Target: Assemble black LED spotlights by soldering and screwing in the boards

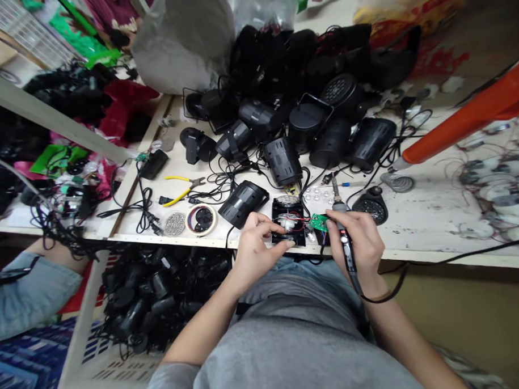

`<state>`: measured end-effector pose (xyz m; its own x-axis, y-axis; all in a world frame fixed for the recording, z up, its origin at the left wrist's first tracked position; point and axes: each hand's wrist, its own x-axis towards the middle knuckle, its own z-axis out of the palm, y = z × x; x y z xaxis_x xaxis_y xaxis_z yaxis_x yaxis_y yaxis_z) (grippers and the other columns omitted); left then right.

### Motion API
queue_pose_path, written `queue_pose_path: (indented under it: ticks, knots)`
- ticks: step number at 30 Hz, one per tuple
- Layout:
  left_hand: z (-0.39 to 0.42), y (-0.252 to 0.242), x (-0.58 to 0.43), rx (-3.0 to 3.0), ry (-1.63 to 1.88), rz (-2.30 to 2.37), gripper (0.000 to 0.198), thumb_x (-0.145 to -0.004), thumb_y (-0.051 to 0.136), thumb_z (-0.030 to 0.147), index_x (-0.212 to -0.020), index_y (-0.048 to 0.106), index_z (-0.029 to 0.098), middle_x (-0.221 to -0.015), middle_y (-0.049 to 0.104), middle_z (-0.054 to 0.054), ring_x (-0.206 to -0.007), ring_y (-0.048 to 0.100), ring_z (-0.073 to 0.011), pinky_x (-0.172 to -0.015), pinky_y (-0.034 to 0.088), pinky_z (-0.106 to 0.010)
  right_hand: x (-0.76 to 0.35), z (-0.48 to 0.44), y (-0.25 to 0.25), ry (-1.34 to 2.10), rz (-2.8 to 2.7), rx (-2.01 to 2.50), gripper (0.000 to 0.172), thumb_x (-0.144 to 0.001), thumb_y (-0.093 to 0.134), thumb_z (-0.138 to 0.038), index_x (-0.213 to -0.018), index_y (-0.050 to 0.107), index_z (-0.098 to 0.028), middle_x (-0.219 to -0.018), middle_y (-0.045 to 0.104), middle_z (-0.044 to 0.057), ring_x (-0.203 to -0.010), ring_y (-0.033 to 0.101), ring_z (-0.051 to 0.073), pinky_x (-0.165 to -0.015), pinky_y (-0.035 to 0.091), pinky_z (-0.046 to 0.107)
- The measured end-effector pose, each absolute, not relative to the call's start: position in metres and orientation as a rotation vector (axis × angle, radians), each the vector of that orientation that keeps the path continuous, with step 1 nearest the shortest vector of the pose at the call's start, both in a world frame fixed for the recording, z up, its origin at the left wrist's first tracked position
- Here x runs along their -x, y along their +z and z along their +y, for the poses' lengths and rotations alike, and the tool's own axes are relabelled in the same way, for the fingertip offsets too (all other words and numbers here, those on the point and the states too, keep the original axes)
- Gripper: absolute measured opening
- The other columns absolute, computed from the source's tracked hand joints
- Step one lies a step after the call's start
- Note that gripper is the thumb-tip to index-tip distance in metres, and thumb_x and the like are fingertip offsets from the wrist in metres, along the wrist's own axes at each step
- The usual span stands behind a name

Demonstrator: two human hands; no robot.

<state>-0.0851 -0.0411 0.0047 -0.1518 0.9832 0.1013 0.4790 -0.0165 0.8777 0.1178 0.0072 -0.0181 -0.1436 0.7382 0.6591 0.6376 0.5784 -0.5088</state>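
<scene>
My left hand (256,247) has its thumb and index finger closed on the near side of an open black housing (300,234). Inside the housing sit a small white motor (288,223) and a round, dotted silver disc (287,200). Red wires run from there to a small green circuit board (318,222). My right hand (360,243) is wrapped round a soldering iron (349,257), its metal tip pointing away from me. The fingertips of that hand are at the board's right edge; whether they pinch it is unclear.
Cutters with yellow handles (177,198), a tape roll (215,220) and a black lamp housing (244,203) lie to the left. More black housings (284,159) are heaped behind. An orange tube (465,116) slants in at right beside a coiled iron stand (398,182). Below left stands a full crate (83,342).
</scene>
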Motion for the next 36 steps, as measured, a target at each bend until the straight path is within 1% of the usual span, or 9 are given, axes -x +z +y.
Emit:
queue_pose_path:
  ticks: [5, 10, 13, 16, 22, 27, 31, 33, 36]
  knots:
    - [-0.035, 0.008, 0.087, -1.396, 1.163, 1.598, 0.013, -0.071, 0.085, 0.027, -0.082, 0.078, 0.022, -0.084, 0.061, -0.002, -0.079, 0.059, -0.0152, -0.070, 0.051, -0.026, -0.120, 0.007, -0.019, 0.141, -1.866, 1.128, 0.024, -0.093, 0.061, -0.013, -0.113, 0.071, -0.021, -0.089, 0.061, 0.005, -0.077, 0.064, 0.015, -0.070, 0.056, 0.029]
    - [-0.030, 0.012, 0.091, -1.295, 1.180, 1.477, 0.009, -0.073, 0.080, 0.025, -0.082, 0.080, 0.021, -0.086, 0.070, -0.006, -0.082, 0.064, -0.0168, -0.072, 0.053, -0.027, -0.118, 0.007, -0.018, 0.118, -1.878, 1.123, 0.024, -0.092, 0.062, -0.012, -0.113, 0.071, -0.020, -0.090, 0.062, 0.006, -0.076, 0.065, 0.015, -0.069, 0.057, 0.028]
    - [-0.029, 0.013, 0.090, -1.280, 1.177, 1.431, 0.018, -0.073, 0.079, 0.024, -0.090, 0.081, 0.022, -0.093, 0.075, -0.007, -0.085, 0.067, -0.0181, -0.074, 0.055, -0.027, -0.124, 0.003, -0.010, 0.130, -1.873, 1.129, 0.024, -0.093, 0.063, -0.015, -0.115, 0.070, -0.020, -0.090, 0.066, 0.007, -0.077, 0.067, 0.017, -0.070, 0.058, 0.030]
    - [-0.029, 0.012, 0.088, -1.232, 1.165, 1.402, 0.026, -0.072, 0.079, 0.022, -0.098, 0.081, 0.022, -0.098, 0.079, -0.008, -0.079, 0.069, -0.0165, -0.074, 0.057, -0.027, -0.139, -0.006, 0.009, 0.184, -1.809, 1.160, 0.025, -0.092, 0.064, -0.017, -0.116, 0.070, -0.021, -0.090, 0.072, 0.007, -0.078, 0.069, 0.019, -0.072, 0.058, 0.032]
    - [-0.028, 0.007, 0.084, -1.169, 1.181, 1.366, 0.033, -0.073, 0.077, 0.021, -0.106, 0.079, 0.019, -0.097, 0.081, -0.009, -0.079, 0.073, -0.0172, -0.072, 0.058, -0.026, -0.175, -0.010, 0.056, 0.078, -1.575, 1.448, 0.017, -0.094, 0.062, -0.028, -0.104, 0.075, -0.025, -0.089, 0.077, 0.006, -0.074, 0.072, 0.023, -0.072, 0.056, 0.039]
    - [-0.027, 0.005, 0.080, -1.175, 1.201, 1.383, 0.033, -0.075, 0.076, 0.023, -0.107, 0.078, 0.019, -0.094, 0.081, -0.009, -0.080, 0.074, -0.0179, -0.070, 0.058, -0.027, -0.176, 0.027, 0.066, -0.050, -1.736, 1.488, 0.014, -0.093, 0.064, -0.031, -0.088, 0.074, -0.023, -0.084, 0.078, 0.006, -0.073, 0.073, 0.022, -0.070, 0.055, 0.034]
    - [-0.028, 0.005, 0.078, -1.147, 1.205, 1.389, 0.033, -0.075, 0.075, 0.024, -0.107, 0.077, 0.018, -0.091, 0.081, -0.009, -0.079, 0.075, -0.0181, -0.070, 0.057, -0.026, -0.171, 0.056, 0.055, -0.042, -1.810, 1.587, 0.019, -0.091, 0.063, -0.035, -0.084, 0.075, -0.022, -0.081, 0.077, 0.007, -0.073, 0.072, 0.023, -0.070, 0.052, 0.034]
    - [-0.028, 0.004, 0.078, -1.125, 1.207, 1.392, 0.032, -0.076, 0.074, 0.024, -0.107, 0.077, 0.018, -0.090, 0.081, -0.009, -0.078, 0.074, -0.0178, -0.069, 0.056, -0.026, -0.171, 0.061, 0.047, -0.002, -1.791, 1.630, 0.023, -0.091, 0.063, -0.042, -0.088, 0.075, -0.023, -0.082, 0.076, 0.008, -0.075, 0.071, 0.023, -0.072, 0.051, 0.034]
    - [-0.029, 0.003, 0.077, -1.104, 1.208, 1.391, 0.031, -0.076, 0.073, 0.024, -0.107, 0.077, 0.017, -0.089, 0.080, -0.008, -0.076, 0.073, -0.0168, -0.068, 0.055, -0.026, -0.175, 0.055, 0.030, 0.032, -1.647, 1.704, 0.045, -0.084, 0.068, -0.060, -0.106, 0.071, -0.021, -0.076, 0.072, 0.006, -0.069, 0.067, 0.023, -0.068, 0.049, 0.035]
